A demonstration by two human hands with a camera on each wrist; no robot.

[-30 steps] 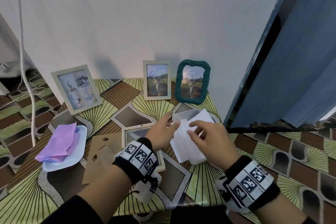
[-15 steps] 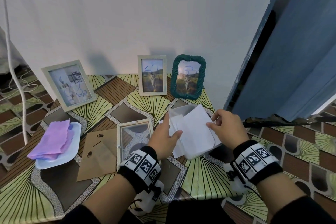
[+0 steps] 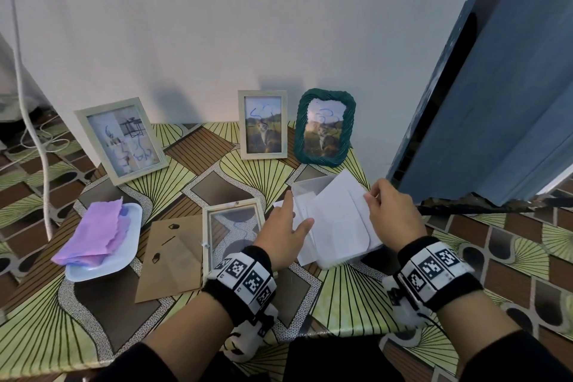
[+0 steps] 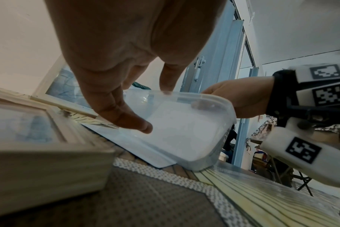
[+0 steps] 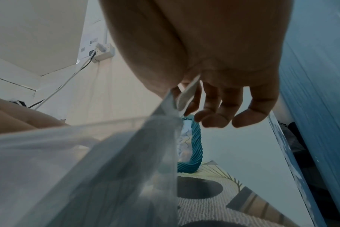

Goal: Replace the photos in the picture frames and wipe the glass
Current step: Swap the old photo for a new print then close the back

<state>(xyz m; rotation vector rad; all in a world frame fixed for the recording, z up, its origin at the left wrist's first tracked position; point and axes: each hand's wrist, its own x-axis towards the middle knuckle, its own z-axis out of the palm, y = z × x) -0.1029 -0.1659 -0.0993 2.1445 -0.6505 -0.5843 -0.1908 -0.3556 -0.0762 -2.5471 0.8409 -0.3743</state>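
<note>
**White photo sheet pinched over the clear box**

The right hand (image 3: 393, 217) pinches the far right edge of a white photo sheet (image 3: 338, 214) between thumb and forefinger; this grip is closed on the paper, the other fingers (image 5: 248, 116) loosely curled below it. The sheet slopes down from the grip toward the person, lying across a clear plastic box (image 4: 209, 122) that holds more white sheets. On the other side of the sheet from the grip, the left hand (image 3: 283, 234) is spread with straight fingers, holding nothing; its thumb reaches onto the near edge of the papers, its forefinger points up beside the box's left wall.

Just beyond the left hand, an unfilled wooden frame (image 3: 232, 226) lies flat on the counter (image 3: 217, 186), its glass showing the patterned cloth beneath. Next out lies the brown backing board (image 3: 170, 257), then a white tray (image 3: 102, 263) bearing a folded purple cloth (image 3: 93, 232).

Farther from the grip, against the wall, stand three filled frames: a green woven frame (image 3: 325, 127) nearest, a pale upright frame (image 3: 263, 125) beside it, and a larger pale frame (image 3: 121, 139) leaning well off to the left.
</note>
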